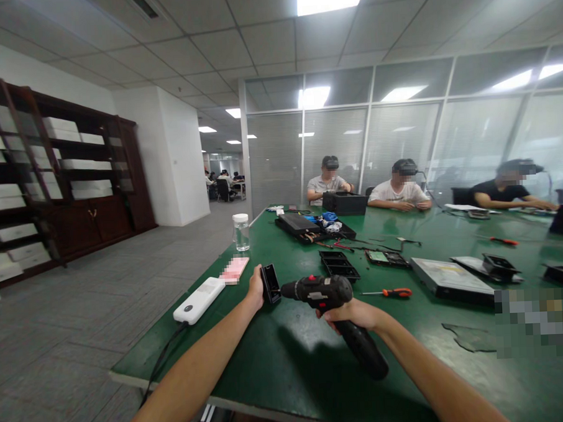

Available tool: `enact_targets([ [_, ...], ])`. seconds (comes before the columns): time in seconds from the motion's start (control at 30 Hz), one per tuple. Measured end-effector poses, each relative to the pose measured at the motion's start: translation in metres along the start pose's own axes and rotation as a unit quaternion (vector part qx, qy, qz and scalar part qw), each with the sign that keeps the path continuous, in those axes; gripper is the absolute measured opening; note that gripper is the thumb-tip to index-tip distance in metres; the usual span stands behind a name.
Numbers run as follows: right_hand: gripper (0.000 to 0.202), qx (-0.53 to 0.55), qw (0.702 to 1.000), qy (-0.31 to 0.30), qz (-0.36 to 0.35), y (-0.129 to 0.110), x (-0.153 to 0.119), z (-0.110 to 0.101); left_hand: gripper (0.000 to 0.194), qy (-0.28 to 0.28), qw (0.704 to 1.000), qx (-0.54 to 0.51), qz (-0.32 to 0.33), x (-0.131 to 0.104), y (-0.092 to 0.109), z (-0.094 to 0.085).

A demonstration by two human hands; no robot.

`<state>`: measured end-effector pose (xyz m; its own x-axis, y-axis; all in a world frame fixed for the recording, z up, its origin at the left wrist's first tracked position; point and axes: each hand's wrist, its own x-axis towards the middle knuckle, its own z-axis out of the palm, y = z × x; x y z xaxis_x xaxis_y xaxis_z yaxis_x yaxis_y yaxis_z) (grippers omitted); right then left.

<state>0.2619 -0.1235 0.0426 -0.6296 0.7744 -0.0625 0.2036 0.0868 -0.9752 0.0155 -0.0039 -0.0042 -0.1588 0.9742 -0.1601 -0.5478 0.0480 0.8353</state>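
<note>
My right hand point(355, 313) is wrapped round the grip of a black cordless drill point(322, 291), which points left. My left hand point(255, 288) grips a small black open-sided plastic case point(270, 285) by its left edge, tilted up above the table. The drill's tip is at the case's lower inner side; whether it touches a screw there is too small to tell. Just beyond the drill lies a black compartmented tray point(340, 265). To the right of the drill rests a screwdriver point(392, 292) with an orange and black handle.
On the green table point(289, 385) a white power bank point(199, 301) with a cable, a pink phone point(235, 270) and a clear bottle point(241, 232) stand left. A silver disc drive point(452, 281), an opened hard drive point(386, 258) and dark electronics point(301, 226) lie beyond. Several people sit opposite.
</note>
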Motion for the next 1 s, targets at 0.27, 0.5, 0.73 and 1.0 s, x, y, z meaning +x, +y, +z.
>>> enact_targets([
  [0.27,0.033,0.006,1.0,-0.004,0.012,-0.0025,0.0002,0.0001,0.033,-0.009,1.0,0.005,0.001,0.002,-0.0019,-0.0008],
  [0.5,0.034,0.016,1.0,0.008,0.006,-0.0024,0.0011,0.0017,0.032,-0.005,1.0,0.006,0.019,0.0057,-0.0039,-0.0015],
  [0.73,0.036,0.017,0.999,0.02,0.029,-0.0007,0.0017,-0.0021,0.034,-0.006,1.0,0.008,0.008,0.0042,-0.0026,-0.0021],
  [1.0,0.031,-0.011,0.999,0.012,0.031,-0.0022,-0.0003,-0.0009,0.032,-0.002,1.0,0.014,0.012,0.002,-0.0012,-0.0015],
])
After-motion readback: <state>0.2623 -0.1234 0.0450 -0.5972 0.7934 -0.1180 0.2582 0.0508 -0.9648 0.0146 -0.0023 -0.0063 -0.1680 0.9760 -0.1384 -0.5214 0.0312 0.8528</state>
